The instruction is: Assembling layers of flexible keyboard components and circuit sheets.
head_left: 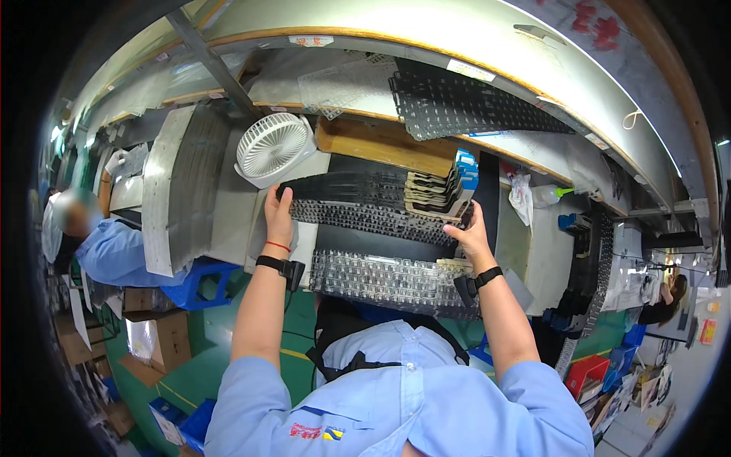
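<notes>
A stack of long black perforated sheets (358, 217) lies across the bench in front of me, with tan strips and blue tabs fanned up at its right end. My left hand (280, 215) is closed on the stack's left end, thumb over the top edge. At the other end my right hand (474, 234) grips the near right corner with the thumb on top; its fingers are partly hidden behind the stack. Closer to my body is another perforated sheet (373, 278), shiny and dark, with neither hand on it. Black bands circle both my wrists.
A white fan (276, 146) stands behind the left end. Tall grey panels (169, 190) rise further left, near a co-worker in blue (126, 251). At right are a bottle with a green tip (547, 196) and more black sheets (586, 259). Shelves (350, 38) overhang the back.
</notes>
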### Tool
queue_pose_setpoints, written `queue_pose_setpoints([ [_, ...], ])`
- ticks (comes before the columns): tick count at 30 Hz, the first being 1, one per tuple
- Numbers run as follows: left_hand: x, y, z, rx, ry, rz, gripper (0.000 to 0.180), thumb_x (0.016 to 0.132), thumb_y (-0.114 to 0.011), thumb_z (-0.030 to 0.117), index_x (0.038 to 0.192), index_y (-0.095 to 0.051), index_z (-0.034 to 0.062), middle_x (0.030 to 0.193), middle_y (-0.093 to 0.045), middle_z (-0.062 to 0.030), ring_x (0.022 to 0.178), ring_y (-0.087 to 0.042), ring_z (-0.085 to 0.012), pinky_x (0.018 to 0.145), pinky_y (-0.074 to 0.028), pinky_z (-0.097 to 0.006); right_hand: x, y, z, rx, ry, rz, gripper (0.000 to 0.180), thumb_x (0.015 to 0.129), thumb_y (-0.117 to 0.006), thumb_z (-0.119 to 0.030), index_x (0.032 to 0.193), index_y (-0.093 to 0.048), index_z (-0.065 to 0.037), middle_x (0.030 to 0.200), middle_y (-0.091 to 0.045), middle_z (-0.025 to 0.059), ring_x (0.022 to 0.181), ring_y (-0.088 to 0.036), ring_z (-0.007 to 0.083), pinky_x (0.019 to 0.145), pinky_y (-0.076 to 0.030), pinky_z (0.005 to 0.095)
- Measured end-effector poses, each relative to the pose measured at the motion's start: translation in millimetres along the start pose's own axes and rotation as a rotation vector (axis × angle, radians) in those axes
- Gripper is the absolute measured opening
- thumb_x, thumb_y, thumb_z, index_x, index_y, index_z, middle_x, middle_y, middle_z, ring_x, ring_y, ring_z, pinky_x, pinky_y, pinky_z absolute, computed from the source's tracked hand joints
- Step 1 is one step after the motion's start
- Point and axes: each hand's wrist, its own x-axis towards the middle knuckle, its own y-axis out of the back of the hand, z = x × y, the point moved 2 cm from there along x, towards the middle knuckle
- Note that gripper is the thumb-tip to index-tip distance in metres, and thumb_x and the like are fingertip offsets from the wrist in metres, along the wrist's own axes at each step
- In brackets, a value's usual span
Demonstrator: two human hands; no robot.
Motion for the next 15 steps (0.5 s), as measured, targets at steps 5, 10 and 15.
queue_pose_setpoints([
  [5, -11, -12, -4, -0.094, 0.002, 0.088, 0.013, 0.090, -0.064, 0.011, 0.096, -0.055, 0.0034, 0.091, -0.059, -0.0009, 0.083, -0.054, -0.0091, 0.079, -0.044, -0.025, -7, -11, 2, -0.074, 0.061, 0.164, 0.071, 0.065, -0.082, 0.004, 0.122, -0.040, -0.006, 0.109, -0.058, 0.0062, 0.100, -0.058, 0.0158, 0.089, -0.048, 0.0304],
  [10, -15, -22, -8, 0.102, -0.040, 0.110, 0.013, 0.092, -0.063, 0.014, 0.097, -0.057, 0.0035, 0.094, -0.060, -0.0018, 0.088, -0.054, -0.0106, 0.083, -0.043, -0.026, -12, 0, -10, -0.118, 0.181, 0.220, 0.070, 0.066, -0.079, 0.009, 0.121, -0.039, -0.007, 0.106, -0.058, 0.0062, 0.098, -0.059, 0.0149, 0.084, -0.051, 0.0296],
  [15, -6, -34, -3, 0.195, -0.046, 0.051, 0.019, 0.095, -0.058, 0.017, 0.106, -0.058, 0.0012, 0.115, -0.063, -0.0119, 0.105, -0.056, -0.0173, 0.096, -0.040, -0.030, -15, 24, 4, -0.092, 0.126, 0.153, 0.080, 0.064, -0.079, 0.010, 0.129, -0.035, -0.007, 0.110, -0.056, 0.0070, 0.095, -0.060, 0.0164, 0.084, -0.051, 0.0300],
])
